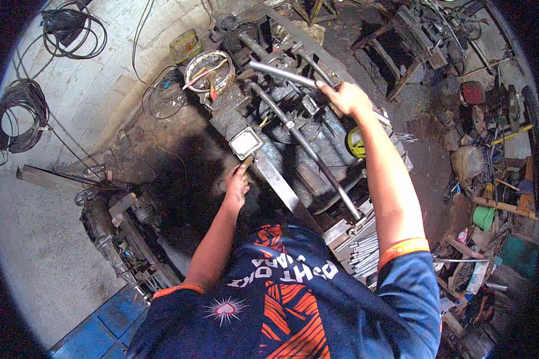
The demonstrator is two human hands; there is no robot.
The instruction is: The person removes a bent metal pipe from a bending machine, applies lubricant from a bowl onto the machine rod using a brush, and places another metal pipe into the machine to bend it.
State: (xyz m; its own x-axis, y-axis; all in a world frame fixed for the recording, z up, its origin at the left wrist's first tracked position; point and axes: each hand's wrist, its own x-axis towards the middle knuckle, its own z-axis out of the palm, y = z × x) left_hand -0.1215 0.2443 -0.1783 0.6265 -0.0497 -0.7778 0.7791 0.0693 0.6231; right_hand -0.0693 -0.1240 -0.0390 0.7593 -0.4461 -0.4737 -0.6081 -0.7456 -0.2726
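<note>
My right hand (346,99) is closed around a shiny metal bar (284,74) that slants across the far part of a greasy machine (299,134). A dark lever (317,67) meets the bar close to my fingers. My left hand (238,186) is lower, at the machine's left edge, its fingers pinched on a short brownish handle (247,162); its other end is hard to make out. Just beyond that hand lies a square white tray (245,142) with a dark rim. A long metal rod (305,146) crosses the machine diagonally between my hands.
A round tub (192,72) holding brushes stands at the machine's far left, beside a dirty yellowish container (185,46). Thin metal rods (364,256) are piled near my body. Another machine (123,224) is at left, cable coils (19,116) on the wall, clutter at right.
</note>
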